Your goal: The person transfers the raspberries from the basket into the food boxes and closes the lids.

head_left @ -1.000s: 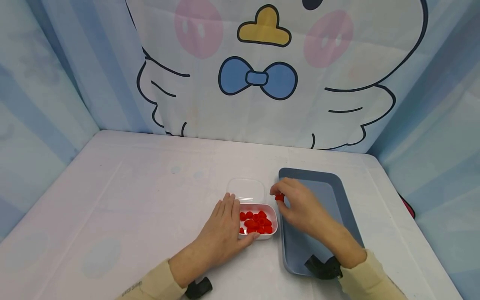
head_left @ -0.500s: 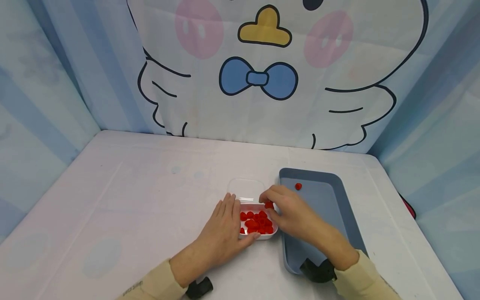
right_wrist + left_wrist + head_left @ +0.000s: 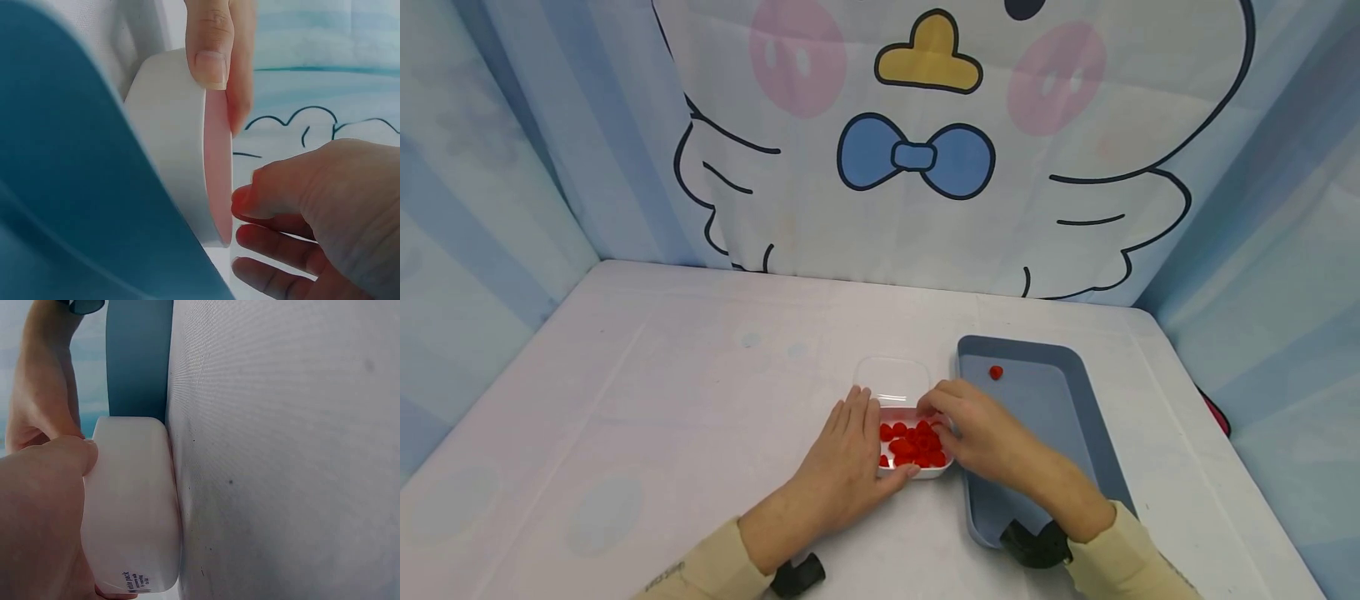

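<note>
A white box (image 3: 931, 473) with a pinkish inside holds several small red berry-like pieces (image 3: 910, 448). My left hand (image 3: 842, 467) lies along its left end with straight fingers, the thumb resting on the near rim. In the left wrist view that thumb (image 3: 90, 453) touches the box's white side. My right hand (image 3: 985, 425) is at the box's right back corner, fingertips bent over the rim. Its thumb and index finger come close together in the right wrist view, but whether a red piece is between them is unclear. One red piece (image 3: 996, 372) lies on the blue-grey tray (image 3: 1060, 400).
Behind the box lies a clear plastic lid (image 3: 892, 379). The tray stands close along the box's right side, under the right forearm. A white cloth covers the table (image 3: 700, 375), with printed curtains at the back and sides.
My right hand has moved left and nearer from the tray's edge to the box, carrying a red piece. The red piece on the tray has come into view. My left hand stays put.
</note>
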`<action>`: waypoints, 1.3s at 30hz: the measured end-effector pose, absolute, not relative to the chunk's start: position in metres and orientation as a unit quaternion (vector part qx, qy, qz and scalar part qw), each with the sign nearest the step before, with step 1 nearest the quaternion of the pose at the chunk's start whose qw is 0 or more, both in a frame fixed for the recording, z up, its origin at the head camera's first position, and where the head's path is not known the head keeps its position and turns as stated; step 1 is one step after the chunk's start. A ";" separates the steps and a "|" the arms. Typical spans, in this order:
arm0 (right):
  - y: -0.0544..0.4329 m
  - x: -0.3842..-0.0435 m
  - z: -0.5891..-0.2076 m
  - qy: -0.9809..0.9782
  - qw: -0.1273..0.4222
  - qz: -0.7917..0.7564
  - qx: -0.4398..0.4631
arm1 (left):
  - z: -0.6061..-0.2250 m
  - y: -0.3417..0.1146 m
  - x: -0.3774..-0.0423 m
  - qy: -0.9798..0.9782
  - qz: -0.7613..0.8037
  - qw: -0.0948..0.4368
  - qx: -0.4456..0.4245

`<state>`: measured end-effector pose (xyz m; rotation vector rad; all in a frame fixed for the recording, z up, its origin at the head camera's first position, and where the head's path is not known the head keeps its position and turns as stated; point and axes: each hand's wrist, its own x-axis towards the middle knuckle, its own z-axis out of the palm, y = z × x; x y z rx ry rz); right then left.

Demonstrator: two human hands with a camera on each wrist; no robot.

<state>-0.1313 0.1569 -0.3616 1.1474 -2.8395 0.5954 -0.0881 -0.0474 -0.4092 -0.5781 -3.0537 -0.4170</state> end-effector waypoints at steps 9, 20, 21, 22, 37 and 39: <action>0.160 -0.135 -0.360 -0.914 0.029 0.193 0.355 | -0.409 -0.047 -0.088 -0.974 -0.131 -0.001 -0.183; 0.172 -0.151 -0.365 -0.914 0.082 0.208 0.339 | -0.408 -0.046 -0.088 -0.976 -0.134 -0.009 -0.173; 0.174 -0.153 -0.365 -0.916 0.085 0.205 0.333 | -0.408 -0.046 -0.088 -0.976 -0.135 -0.010 -0.172; 0.175 -0.154 -0.366 -0.919 0.085 0.205 0.325 | -0.408 -0.046 -0.088 -0.976 -0.136 -0.011 -0.171; 0.195 -0.175 -0.378 -0.947 0.096 0.200 0.231 | -0.408 -0.047 -0.087 -0.975 -0.138 -0.009 -0.175; 0.198 -0.177 -0.380 -0.950 0.095 0.197 0.224 | -0.408 -0.047 -0.087 -0.975 -0.139 -0.011 -0.176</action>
